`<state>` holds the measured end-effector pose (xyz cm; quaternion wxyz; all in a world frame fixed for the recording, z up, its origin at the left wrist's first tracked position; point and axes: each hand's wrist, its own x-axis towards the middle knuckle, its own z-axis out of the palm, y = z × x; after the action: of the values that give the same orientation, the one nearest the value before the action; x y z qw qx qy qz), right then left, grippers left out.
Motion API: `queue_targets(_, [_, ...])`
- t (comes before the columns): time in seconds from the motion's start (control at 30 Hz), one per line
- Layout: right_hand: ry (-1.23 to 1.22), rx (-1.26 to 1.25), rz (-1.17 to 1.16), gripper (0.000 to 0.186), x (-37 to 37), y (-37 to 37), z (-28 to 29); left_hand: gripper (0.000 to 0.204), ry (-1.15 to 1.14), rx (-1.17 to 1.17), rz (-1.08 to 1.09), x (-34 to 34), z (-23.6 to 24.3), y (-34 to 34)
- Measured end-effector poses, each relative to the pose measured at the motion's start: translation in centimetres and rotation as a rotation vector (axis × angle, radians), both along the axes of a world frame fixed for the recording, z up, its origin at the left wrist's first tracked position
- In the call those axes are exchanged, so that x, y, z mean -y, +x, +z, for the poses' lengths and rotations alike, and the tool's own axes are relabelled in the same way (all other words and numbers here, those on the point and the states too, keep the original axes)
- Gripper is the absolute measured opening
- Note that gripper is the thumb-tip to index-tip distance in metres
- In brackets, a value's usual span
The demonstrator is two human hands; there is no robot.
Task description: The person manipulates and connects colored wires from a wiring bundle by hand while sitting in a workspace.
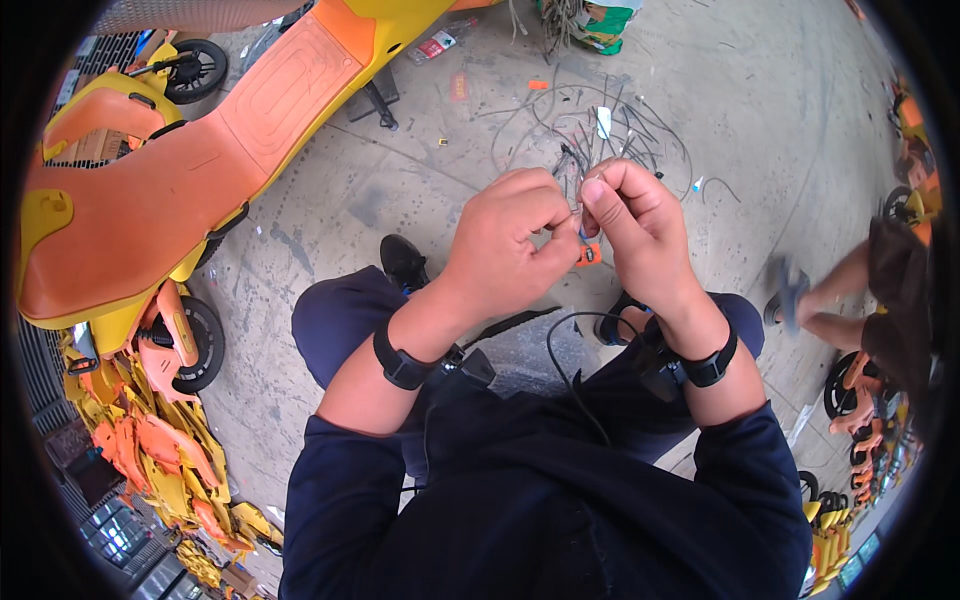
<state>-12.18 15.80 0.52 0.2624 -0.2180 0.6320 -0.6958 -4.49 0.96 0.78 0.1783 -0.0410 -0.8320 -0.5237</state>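
Note:
My left hand is closed, its thumb and forefinger pinched together in the middle of the view. Close beside it my right hand is closed too, thumb pressed on the forefinger. A thin wire runs between the fingertips of both hands; most of it is hidden by the fingers. Just below the fingertips shows a small orange piece with a dark mark; whether it joins the wire I cannot tell. Beyond my hands, a loose tangle of grey and black wires lies on the concrete floor.
An orange and yellow scooter body stands at the left, with a wheel nearby. Piled yellow and orange panels lie lower left. A green and white sack sits at the far side. Another person's leg is at the right.

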Motion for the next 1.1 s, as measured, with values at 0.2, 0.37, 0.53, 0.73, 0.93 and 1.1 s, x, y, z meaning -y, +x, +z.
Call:
queue_targets(0.2, [-0.03,0.035,-0.028,0.012,-0.1,0.1,0.0,0.009,0.054,0.018,0.002,-0.2,0.2,0.0])
queue_targets(0.37, [-0.164,0.059,-0.024,0.011,0.0,-0.2,0.6,0.015,0.26,0.1,0.013,-0.7,-0.1,0.1])
queue_targets(0.53, [-0.182,-0.051,0.01,0.009,-0.3,-0.3,1.2,0.031,0.529,0.359,-0.175,-0.8,-0.4,0.4])
queue_targets(0.73, [-0.193,-0.128,0.08,0.009,-0.3,0.1,1.0,0.033,0.704,0.449,-0.27,-0.3,0.7,0.6])
queue_targets(0.93, [-0.206,0.037,0.087,0.006,-0.4,0.0,1.1,0.031,0.703,0.43,-0.27,-0.1,0.8,0.7])
queue_targets(1.1, [-0.221,-0.002,0.092,0.005,-0.4,-0.1,1.0,0.026,0.784,0.471,-0.265,-0.1,0.9,0.7])
